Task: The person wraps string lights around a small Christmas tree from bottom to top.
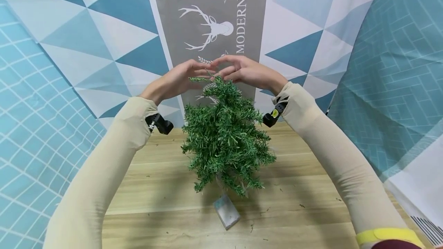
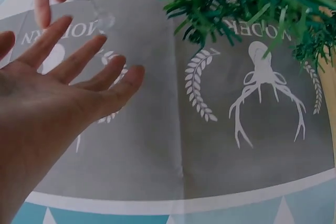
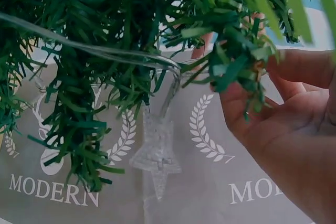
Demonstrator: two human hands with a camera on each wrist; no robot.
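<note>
A small green artificial Christmas tree stands on the table, its tip leaning between the hands. My left hand is at the left of the tip; in the left wrist view the left hand shows its fingers spread and holding nothing. At the tip, my right hand curls its fingers by thin clear wire. Close up, the right hand has thumb and fingers about a branch tip and the wire; the exact pinch is partly hidden. A clear star light hangs from the light string.
A small whitish box lies on the wooden table in front of the tree. Green bits are scattered around it. Patterned cloth hangs behind, and blue tiled cloth flanks the table. A white sheet is at the right.
</note>
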